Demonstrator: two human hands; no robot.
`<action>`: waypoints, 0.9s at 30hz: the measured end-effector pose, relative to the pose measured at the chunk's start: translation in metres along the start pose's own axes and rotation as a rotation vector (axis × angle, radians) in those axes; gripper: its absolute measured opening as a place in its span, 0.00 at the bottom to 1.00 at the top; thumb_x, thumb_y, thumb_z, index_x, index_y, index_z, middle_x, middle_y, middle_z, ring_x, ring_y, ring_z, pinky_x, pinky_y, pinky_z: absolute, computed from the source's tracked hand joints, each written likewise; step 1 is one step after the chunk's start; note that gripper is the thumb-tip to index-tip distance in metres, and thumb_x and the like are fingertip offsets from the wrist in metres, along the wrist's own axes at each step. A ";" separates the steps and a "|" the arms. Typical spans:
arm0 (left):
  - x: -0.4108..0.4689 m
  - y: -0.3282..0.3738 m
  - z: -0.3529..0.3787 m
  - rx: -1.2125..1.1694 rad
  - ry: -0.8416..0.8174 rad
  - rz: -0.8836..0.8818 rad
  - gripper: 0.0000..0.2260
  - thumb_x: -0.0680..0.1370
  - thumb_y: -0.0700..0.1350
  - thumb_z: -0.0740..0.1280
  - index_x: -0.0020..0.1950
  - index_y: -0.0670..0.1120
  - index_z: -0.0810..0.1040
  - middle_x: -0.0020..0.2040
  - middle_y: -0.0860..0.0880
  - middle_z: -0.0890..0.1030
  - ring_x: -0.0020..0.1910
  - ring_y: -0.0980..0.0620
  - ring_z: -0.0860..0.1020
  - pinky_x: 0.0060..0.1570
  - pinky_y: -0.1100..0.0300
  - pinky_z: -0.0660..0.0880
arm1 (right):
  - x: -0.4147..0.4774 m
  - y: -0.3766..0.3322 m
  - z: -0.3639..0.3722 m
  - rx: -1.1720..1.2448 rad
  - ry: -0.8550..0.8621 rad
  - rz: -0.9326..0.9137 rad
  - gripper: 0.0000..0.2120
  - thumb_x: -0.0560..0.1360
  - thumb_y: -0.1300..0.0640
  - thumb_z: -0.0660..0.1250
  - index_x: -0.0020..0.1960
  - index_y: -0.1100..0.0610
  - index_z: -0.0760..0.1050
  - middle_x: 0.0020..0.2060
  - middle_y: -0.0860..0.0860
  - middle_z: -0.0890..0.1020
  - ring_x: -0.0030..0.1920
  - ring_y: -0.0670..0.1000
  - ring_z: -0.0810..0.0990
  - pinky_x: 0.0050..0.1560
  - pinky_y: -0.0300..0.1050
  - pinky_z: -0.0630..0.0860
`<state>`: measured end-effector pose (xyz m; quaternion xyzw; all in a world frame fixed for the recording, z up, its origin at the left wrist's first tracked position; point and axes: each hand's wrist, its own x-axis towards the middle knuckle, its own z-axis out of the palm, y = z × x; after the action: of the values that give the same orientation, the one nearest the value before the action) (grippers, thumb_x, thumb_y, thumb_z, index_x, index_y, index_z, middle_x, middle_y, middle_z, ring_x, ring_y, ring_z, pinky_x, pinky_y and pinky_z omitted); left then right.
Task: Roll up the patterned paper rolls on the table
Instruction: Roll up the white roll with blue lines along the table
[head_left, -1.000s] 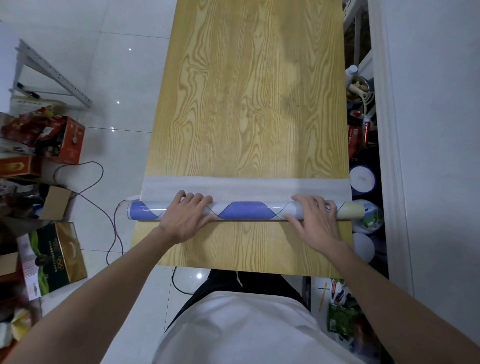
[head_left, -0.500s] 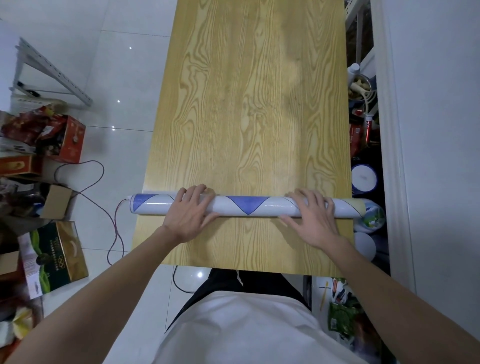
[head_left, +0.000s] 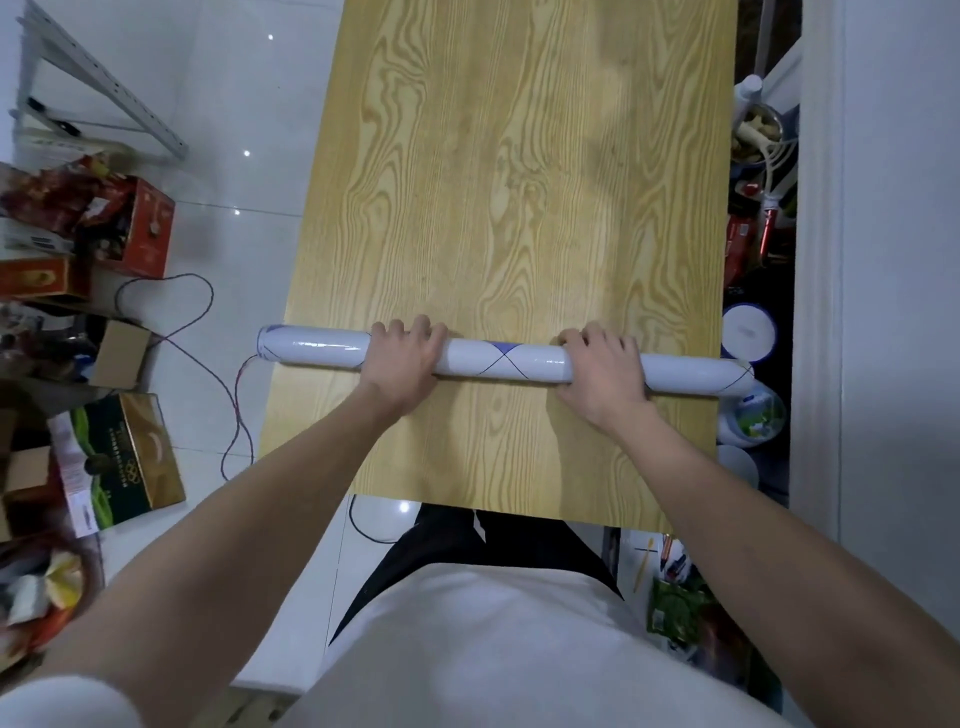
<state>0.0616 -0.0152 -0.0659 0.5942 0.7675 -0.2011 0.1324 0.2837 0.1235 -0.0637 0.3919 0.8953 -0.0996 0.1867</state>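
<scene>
A white paper roll (head_left: 501, 361) with blue diamond pattern lies fully wound across the wooden table (head_left: 519, 156), its ends sticking out past both table edges. My left hand (head_left: 402, 364) curls over the roll left of its middle, fingers wrapped over the far side. My right hand (head_left: 605, 376) grips it the same way right of the middle. No loose sheet shows on the table.
Cardboard boxes (head_left: 117, 462) and red packages (head_left: 130, 228) crowd the floor at left, with a red cable (head_left: 208, 332) trailing near the table. Tubs and bottles (head_left: 748, 332) stand in the narrow gap between the table and the white wall at right.
The last strip of flat paper has been wound in. The roll moved slightly away from me, and both hands went from flat palms to curled grips on it.
</scene>
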 end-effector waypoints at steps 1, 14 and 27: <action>0.002 -0.002 -0.004 -0.011 -0.014 0.008 0.24 0.71 0.51 0.69 0.63 0.47 0.66 0.54 0.47 0.75 0.45 0.42 0.75 0.45 0.50 0.67 | 0.003 0.000 -0.003 -0.009 -0.021 -0.008 0.29 0.67 0.49 0.71 0.66 0.51 0.69 0.57 0.54 0.75 0.56 0.57 0.74 0.56 0.52 0.65; -0.085 -0.021 -0.026 -0.167 0.087 0.057 0.19 0.69 0.48 0.70 0.59 0.47 0.74 0.53 0.47 0.78 0.44 0.44 0.76 0.43 0.52 0.71 | -0.042 -0.018 -0.036 0.017 0.042 -0.230 0.15 0.67 0.49 0.66 0.52 0.51 0.73 0.46 0.50 0.81 0.46 0.57 0.79 0.49 0.50 0.69; -0.195 -0.045 -0.015 -0.104 0.306 0.282 0.16 0.64 0.46 0.73 0.51 0.49 0.78 0.38 0.51 0.78 0.35 0.45 0.77 0.34 0.56 0.67 | -0.212 -0.107 -0.015 0.112 0.239 0.089 0.16 0.64 0.54 0.68 0.52 0.50 0.74 0.43 0.47 0.79 0.45 0.55 0.78 0.42 0.47 0.58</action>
<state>0.0696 -0.1855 0.0401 0.7117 0.6972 -0.0482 0.0714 0.3327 -0.0850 0.0406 0.4503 0.8859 -0.0935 0.0606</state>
